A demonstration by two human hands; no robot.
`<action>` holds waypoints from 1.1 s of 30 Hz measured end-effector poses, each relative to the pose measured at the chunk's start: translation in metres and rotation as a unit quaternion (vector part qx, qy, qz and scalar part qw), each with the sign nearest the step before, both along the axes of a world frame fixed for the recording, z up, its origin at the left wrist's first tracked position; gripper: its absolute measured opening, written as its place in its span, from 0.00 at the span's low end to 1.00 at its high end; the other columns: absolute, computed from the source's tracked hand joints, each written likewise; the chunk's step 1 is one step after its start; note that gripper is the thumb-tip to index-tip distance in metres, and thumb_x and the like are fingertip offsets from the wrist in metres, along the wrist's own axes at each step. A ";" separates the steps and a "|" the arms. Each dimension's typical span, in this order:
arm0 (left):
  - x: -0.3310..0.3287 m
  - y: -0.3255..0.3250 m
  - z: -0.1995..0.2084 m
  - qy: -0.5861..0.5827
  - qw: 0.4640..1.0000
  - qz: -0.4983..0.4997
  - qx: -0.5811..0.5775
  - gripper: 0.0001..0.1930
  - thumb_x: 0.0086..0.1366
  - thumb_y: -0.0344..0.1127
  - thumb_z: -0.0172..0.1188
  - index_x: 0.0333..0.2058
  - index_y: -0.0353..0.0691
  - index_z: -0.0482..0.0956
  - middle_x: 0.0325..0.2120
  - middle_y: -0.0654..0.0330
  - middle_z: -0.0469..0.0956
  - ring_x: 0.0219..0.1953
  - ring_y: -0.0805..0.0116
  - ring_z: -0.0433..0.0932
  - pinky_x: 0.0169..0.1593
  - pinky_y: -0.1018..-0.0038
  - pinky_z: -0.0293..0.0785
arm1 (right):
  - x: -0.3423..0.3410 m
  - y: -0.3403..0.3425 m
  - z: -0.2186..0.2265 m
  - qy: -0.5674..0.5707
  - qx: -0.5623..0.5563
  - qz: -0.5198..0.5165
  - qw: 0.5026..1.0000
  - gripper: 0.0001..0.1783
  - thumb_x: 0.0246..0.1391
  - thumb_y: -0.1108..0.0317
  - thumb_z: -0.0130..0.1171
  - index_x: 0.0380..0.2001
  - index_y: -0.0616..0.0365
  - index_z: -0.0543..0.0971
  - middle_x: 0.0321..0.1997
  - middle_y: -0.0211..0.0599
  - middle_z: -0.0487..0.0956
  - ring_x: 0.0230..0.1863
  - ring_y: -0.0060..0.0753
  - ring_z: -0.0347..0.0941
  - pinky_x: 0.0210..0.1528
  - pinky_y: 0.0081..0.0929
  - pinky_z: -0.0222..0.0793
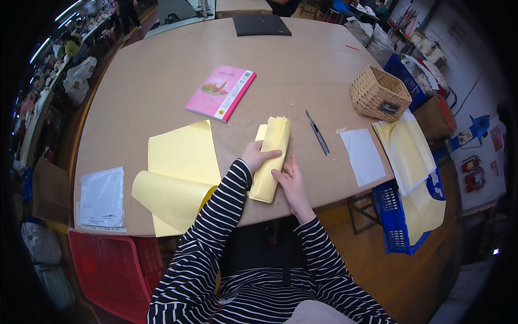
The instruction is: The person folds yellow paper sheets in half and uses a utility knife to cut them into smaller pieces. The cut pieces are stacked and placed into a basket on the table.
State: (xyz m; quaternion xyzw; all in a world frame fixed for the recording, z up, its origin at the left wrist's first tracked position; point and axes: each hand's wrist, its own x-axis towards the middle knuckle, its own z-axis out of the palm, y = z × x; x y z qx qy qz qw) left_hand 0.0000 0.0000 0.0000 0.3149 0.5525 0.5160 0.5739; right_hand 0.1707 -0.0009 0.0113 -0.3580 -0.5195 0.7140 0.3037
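Both my hands hold a thick folded bundle of yellow sheets (270,164) above the near edge of the table. My left hand (260,156) wraps its left side, thumb lying across the front. Lower down on the right side, my right hand (293,186) grips the bundle, its thumb in front and the other fingers partly hidden behind. Left of the bundle lie loose yellow sheets (182,148), the nearer one curled over and partly covered by my left forearm. A dark pair of tweezers or slim pointed tool (317,133) rests to the right.
A pink notebook (222,93) lies farther back. At right are a wicker basket (380,93), a white lined sheet (362,156) and a blue crate (391,218) with yellow sheets over it. A plastic-covered paper (102,197) lies left, above a red crate (108,264). A black folder (262,25) sits at the far edge.
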 end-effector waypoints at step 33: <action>0.025 -0.002 -0.005 0.205 0.975 -0.078 0.027 0.21 0.53 0.43 0.71 0.39 0.31 0.84 0.30 0.50 0.83 0.32 0.68 0.81 0.40 0.75 0.77 | 0.024 -0.013 -0.023 0.037 0.085 -0.062 0.994 0.24 0.59 0.78 0.56 0.57 0.60 0.62 0.56 0.40 0.66 0.60 0.30 0.65 0.61 0.26 0.64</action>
